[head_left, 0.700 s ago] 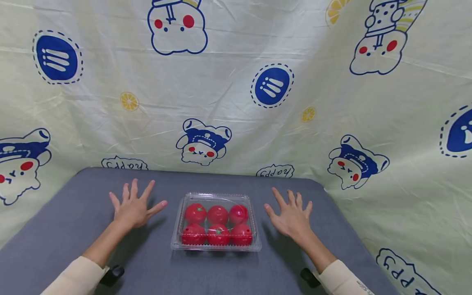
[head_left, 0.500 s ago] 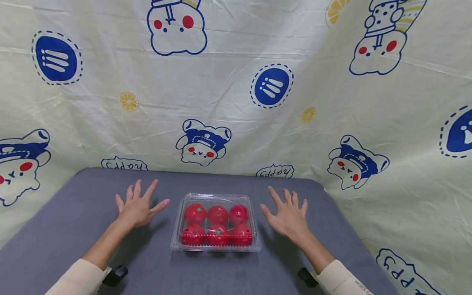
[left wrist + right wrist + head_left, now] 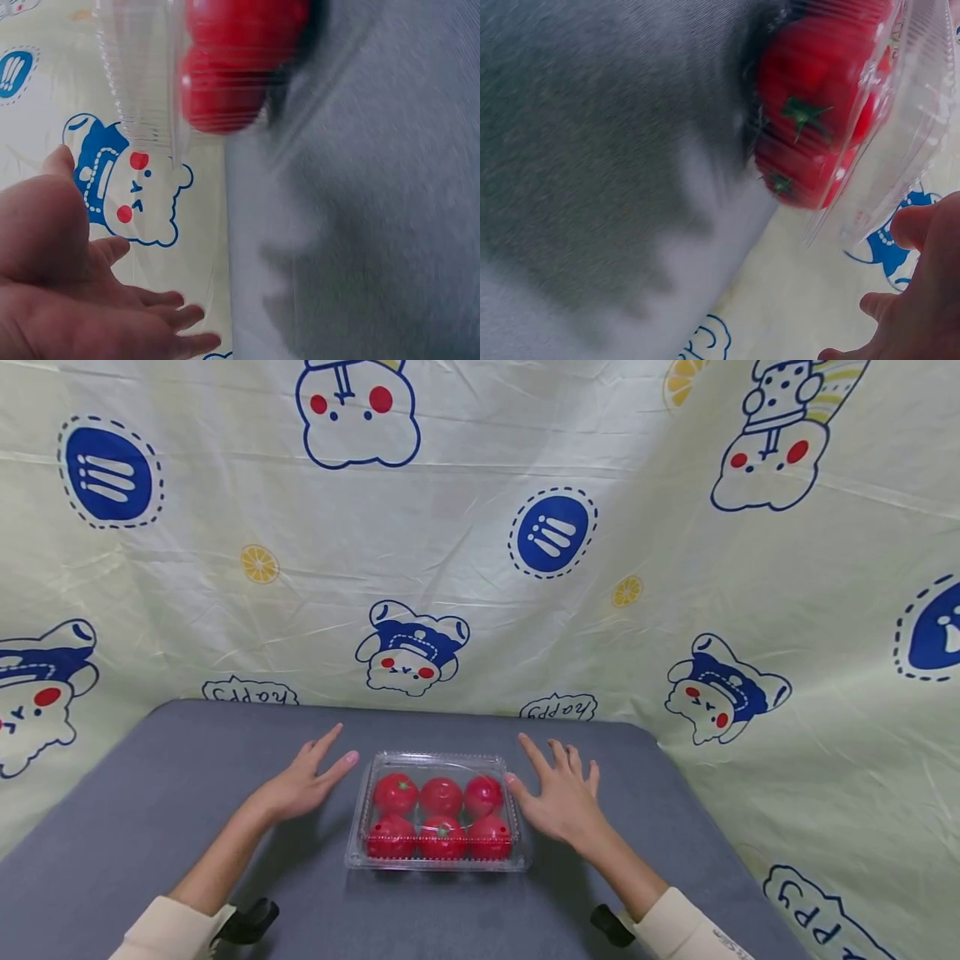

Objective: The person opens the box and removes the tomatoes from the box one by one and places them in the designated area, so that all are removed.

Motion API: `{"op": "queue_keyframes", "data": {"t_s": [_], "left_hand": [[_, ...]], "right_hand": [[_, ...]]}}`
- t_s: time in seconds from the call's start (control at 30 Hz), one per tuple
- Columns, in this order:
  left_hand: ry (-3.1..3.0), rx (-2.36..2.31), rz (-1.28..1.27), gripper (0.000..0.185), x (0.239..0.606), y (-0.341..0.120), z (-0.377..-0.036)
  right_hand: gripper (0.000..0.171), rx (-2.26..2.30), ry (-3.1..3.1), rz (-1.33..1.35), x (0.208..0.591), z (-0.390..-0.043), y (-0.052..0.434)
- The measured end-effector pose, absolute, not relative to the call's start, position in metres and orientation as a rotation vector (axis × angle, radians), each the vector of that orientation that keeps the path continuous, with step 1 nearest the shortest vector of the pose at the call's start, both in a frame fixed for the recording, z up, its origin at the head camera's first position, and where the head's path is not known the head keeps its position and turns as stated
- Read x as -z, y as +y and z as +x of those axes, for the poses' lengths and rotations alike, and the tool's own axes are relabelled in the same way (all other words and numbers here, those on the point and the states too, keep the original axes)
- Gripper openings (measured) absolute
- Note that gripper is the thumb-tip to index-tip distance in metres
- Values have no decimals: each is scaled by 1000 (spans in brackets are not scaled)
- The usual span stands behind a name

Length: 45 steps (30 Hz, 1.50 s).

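A clear plastic clamshell box (image 3: pixel 442 865) with several red tomatoes (image 3: pixel 442 797) in it lies on the grey table, its lid down. My left hand (image 3: pixel 300 787) hovers just left of the box, fingers stretched and thumb toward it. On the other side my right hand (image 3: pixel 561 797) is held with fingers spread, its thumb tip at or near the box's right edge; contact cannot be told. Both wrist views show the tomatoes (image 3: pixel 225 90) through the clear wall, and green stems (image 3: pixel 804 114) show in the right one. Neither hand holds anything.
The grey cloth-covered table (image 3: pixel 420 922) has a rounded far edge. Behind it hangs a pale curtain (image 3: pixel 465 543) printed with cartoon bears and orange slices. Black bands (image 3: pixel 251 921) sit at the sleeve cuffs.
Both hands have moved inward toward the box, the left one to the right and the right one to the left. The left hand has turned more sideways. The box stays in place.
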<state>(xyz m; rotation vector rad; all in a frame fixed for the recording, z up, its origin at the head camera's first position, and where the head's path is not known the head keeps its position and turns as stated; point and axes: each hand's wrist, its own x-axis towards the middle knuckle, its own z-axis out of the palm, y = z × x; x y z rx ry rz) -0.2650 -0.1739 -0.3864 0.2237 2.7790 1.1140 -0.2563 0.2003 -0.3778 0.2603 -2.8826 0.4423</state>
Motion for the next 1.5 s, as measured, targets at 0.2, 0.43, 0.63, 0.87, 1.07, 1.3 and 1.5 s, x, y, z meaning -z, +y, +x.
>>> {"op": "queue_keyframes", "data": {"t_s": [0.2,0.43,0.63,0.87,1.07,1.3,1.5], "left_hand": [[2518,-1408,199,86,386,-174,-268],[2331,-1610,185,79,390,-175,-264],[2216,-1778,172,77,396,-174,-263],[2125,-1872,127,74,404,-170,-265],[2021,-1920,160,67,407,-172,-265],[1914,-1929,235,62,410,-178,-264],[1824,-1958,233,60,414,-180,-265]], "right_hand": [[70,-473,-2901,291,374,-255,188],[73,-479,-2919,326,374,-253,171],[74,-530,-2916,386,371,-248,157],[74,-569,-2910,458,370,-242,138],[74,-574,-2900,513,371,-239,125],[72,-615,-2901,602,371,-234,116],[70,-593,-2889,649,372,-230,108]]}}
